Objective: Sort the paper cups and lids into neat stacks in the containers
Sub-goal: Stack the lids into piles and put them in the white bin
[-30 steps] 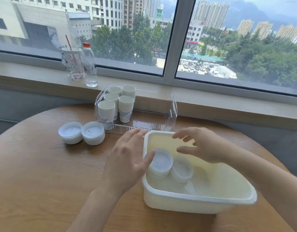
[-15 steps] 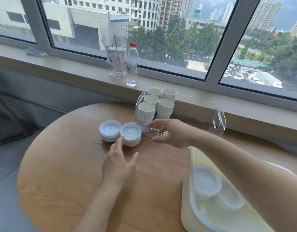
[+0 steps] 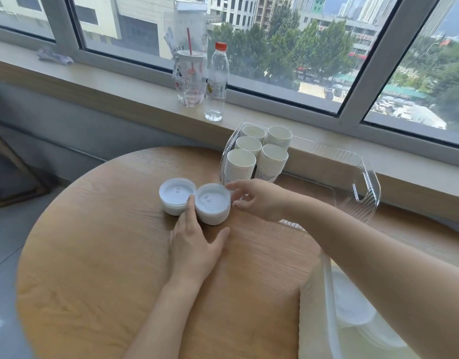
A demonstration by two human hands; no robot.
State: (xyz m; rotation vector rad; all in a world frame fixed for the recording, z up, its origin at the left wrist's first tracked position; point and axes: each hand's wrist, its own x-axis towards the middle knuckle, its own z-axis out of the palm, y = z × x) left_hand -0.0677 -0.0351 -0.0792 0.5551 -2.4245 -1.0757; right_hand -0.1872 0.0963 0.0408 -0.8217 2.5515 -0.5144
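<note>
We take the round table (image 3: 98, 268) as our landmark: its top is pale wood with a fine straight grain and a curved edge. Near its far middle stand two squat stacks of white plastic lids, the left lid stack (image 3: 177, 196) and the right lid stack (image 3: 212, 203), both smooth, round and slightly glossy, touching each other side by side. Just beyond them, at the table's far edge by the sill, sits a clear container (image 3: 363, 182) of ribbed transparent plastic with a cut-out handle; five stacks of paper cups (image 3: 256, 156), matt off-white with thin rolled rims, fill its left end in tight rows. At the table's near right edge we see a white tub (image 3: 326, 294), smooth and opaque, with more white lids (image 3: 352, 309) piled inside, blurred. Off the table, on the sill behind it, stand a clear water bottle (image 3: 217, 81) with a red cap and a clear printed cup (image 3: 190, 77) with a red straw. Our left hand (image 3: 194, 244) lies low over the wood, palm down, fingers relaxed, index finger stretched into the gap between the two stacks and thumb spread out to the right, holding nothing. Our right hand (image 3: 259, 199) reaches across from the tub side, fingers curved, their tips pinching the far right rim of the right lid stack
</note>
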